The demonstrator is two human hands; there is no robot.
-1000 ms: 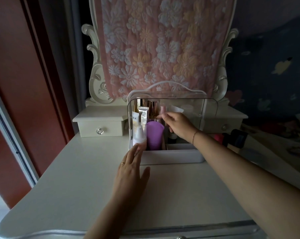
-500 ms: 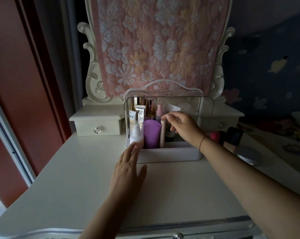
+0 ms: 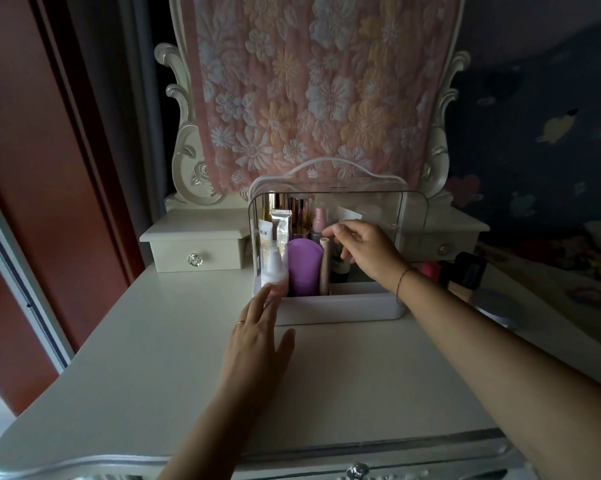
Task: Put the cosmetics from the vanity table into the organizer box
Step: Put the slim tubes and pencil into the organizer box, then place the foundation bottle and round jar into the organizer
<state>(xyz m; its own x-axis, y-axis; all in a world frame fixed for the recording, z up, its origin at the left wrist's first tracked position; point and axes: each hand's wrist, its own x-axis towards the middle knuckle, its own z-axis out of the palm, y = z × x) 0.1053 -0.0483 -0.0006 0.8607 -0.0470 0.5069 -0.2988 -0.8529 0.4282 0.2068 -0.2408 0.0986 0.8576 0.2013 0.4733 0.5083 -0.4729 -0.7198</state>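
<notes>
The organizer box [image 3: 340, 308], white with a clear raised lid, stands at the back of the vanity table [image 3: 174, 341]. Inside it I see a white spray bottle [image 3: 273, 268], a silver tube [image 3: 281, 225], a purple container [image 3: 304, 265], a slim beige stick [image 3: 324, 263] and gold lipsticks. My right hand [image 3: 365, 251] hovers inside the box just right of the beige stick, fingers spread and holding nothing. My left hand [image 3: 257, 344] lies flat on the table, its fingertips touching the box's front left corner.
Right of the box sit a red item [image 3: 430, 270], a black case [image 3: 468, 270] and a round grey lid [image 3: 496, 306]. Small drawer units [image 3: 195, 251] flank the box. A floral cloth [image 3: 313, 91] covers the mirror behind.
My right hand has let go of the beige stick, which now stands in the box, and has drawn slightly right with fingers apart. My left hand stays against the box.
</notes>
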